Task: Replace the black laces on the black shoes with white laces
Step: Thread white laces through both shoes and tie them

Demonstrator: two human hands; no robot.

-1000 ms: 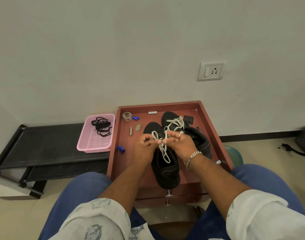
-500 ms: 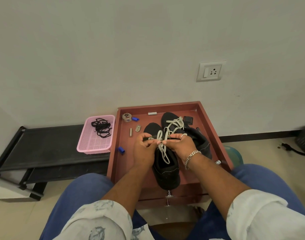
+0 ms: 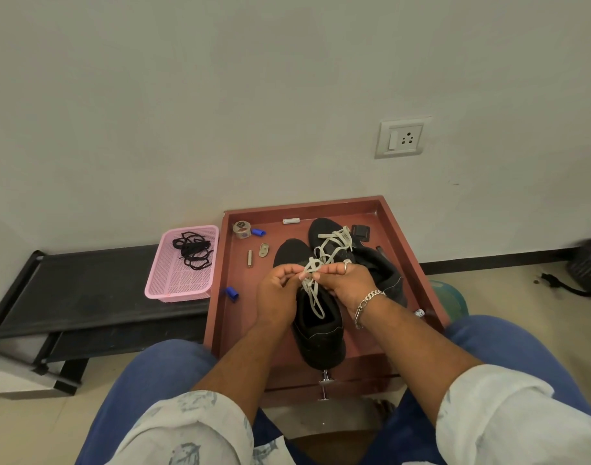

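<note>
I am tying the white lace (image 3: pixel 312 286) on the near black shoe (image 3: pixel 317 333). My left hand (image 3: pixel 280 293) and my right hand (image 3: pixel 346 285) meet over the middle of the shoe. The fingers of each hand are curled and pinch a bit of the lace, so both hands are holding it tight. A long piece of lace hangs down into the mouth of the shoe.

This shoe sits in the red tray (image 3: pixel 401 250), with its heel at the front edge near my knees. The other black shoe (image 3: pixel 357 253) lies just behind it and already has its white lace in. The old black laces (image 3: pixel 191 250) are in the pink basket (image 3: pixel 181 276), which sits on the black shelf (image 3: pixel 69 290) beside the tray.

I think I am close to the end, with just this knot to finish. Here is what could go wrong. If I let one bit slip out of my fingers, the knot could come loose and I would have to start it again. If I pull one side too hard, one end could get too short to tie. The heel sticks out over the tray edge, so a hard tug toward me could pull the shoe off the tray. My hands hide the knot, so I cannot tell how far it is done.
</note>
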